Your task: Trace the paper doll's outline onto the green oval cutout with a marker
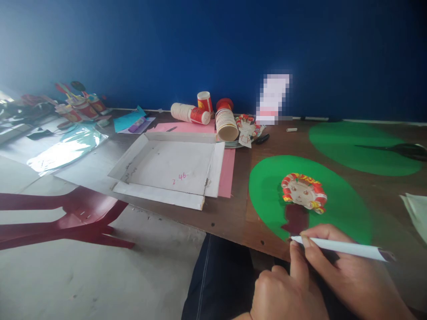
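Note:
A white marker point(347, 247) is gripped in my right hand point(353, 271), its tip at the lower edge of a dark brown painted or paper shape point(296, 218). My left hand point(287, 293) is beside it, the index finger stretched up to the marker's tip and the other fingers curled. Both hands are at the near edge of a green oval point(267, 186) on the brown table. Above the brown shape sits a paper face point(302, 193) framed by red, white and yellow curls. Whether my left hand pinches anything is hidden.
An open white cardboard tray point(173, 166) lies left on pink paper point(227, 173). Stacked paper cups point(227, 124) stand and lie behind it. Black scissors point(407, 151) rest on another green oval point(353, 151). A red chair point(80, 209) is at left.

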Available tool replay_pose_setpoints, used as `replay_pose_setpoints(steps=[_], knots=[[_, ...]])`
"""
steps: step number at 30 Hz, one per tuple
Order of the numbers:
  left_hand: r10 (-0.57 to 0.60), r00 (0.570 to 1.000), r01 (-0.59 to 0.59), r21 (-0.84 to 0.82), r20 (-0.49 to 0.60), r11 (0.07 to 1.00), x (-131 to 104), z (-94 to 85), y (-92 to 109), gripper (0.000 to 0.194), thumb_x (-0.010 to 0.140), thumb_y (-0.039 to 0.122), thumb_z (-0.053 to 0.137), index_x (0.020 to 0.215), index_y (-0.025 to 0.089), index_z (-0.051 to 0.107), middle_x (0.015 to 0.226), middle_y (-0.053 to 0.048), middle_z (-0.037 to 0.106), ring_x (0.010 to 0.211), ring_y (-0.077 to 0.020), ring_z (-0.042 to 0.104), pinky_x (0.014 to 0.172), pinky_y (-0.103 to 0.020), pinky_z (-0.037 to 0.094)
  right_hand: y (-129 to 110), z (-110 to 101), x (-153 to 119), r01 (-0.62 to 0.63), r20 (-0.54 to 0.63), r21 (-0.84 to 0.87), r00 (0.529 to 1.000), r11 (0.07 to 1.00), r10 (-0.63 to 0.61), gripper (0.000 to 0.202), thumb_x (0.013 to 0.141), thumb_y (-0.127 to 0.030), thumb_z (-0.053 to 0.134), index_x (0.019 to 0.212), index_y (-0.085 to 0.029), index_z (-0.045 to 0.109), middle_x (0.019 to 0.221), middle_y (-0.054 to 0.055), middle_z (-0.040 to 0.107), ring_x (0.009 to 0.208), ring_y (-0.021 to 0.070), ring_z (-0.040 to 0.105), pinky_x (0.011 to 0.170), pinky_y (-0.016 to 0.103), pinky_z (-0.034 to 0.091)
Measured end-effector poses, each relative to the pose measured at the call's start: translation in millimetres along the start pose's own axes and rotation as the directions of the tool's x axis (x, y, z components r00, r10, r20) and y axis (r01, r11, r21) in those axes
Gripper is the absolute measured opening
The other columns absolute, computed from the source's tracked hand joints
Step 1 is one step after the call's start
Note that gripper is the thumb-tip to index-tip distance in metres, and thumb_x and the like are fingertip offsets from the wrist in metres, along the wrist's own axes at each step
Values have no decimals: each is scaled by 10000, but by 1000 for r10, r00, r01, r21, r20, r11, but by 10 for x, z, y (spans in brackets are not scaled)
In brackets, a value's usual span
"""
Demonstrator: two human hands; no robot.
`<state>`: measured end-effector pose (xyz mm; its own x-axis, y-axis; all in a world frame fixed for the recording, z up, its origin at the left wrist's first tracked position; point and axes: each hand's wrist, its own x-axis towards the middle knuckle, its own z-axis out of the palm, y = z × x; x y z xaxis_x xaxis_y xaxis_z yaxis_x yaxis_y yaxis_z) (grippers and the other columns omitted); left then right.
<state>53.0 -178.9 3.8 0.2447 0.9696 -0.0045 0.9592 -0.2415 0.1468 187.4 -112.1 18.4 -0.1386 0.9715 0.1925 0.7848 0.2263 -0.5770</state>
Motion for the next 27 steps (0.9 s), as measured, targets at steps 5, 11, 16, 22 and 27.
replay_pose_setpoints(steps=[5,11,16,22,27], knots=[[-82,995,83,-21,54,996,24,-25,12,496,978,307,624,1464,239,691,949,-139,745,518,-167,572,440,-268,440,-87,0,39,6,-58,-10,998,1000,-7,287,916,-508,581,787,-289,713,671,-21,762,513,160,714,456,218,544],[-69,996,72,-43,48,997,21,-21,-2,475,978,325,629,1440,249,710,897,-130,739,503,-157,567,452,-259,428,-114,3,50,8,-97,1,995,1000,-8,269,903,-492,576,782,-289,704,677,-18,769,535,172,732,467,230,548],[12,1000,-12,-17,-10,1000,-7,11,-15,451,1014,320,586,1442,254,710,1075,-158,773,545,-173,617,463,-271,472,-73,7,28,3,-80,-17,997,1000,-4,277,921,-505,578,817,-287,712,724,-8,785,594,185,751,527,251,572],[55,998,-55,-4,3,998,19,-25,-39,479,979,284,617,1447,241,709,1220,-176,762,562,-161,627,467,-267,490,-127,5,83,-13,-105,1,994,1000,13,307,913,-525,558,782,-292,710,700,-4,784,586,198,755,517,266,576],[28,1000,-28,-13,0,1000,23,-30,-54,489,986,294,615,1462,214,696,1163,-178,765,544,-149,617,458,-254,473,-149,-5,91,58,-151,1,987,998,-57,258,926,-476,586,806,-295,726,724,-26,797,601,180,767,510,233,577]])
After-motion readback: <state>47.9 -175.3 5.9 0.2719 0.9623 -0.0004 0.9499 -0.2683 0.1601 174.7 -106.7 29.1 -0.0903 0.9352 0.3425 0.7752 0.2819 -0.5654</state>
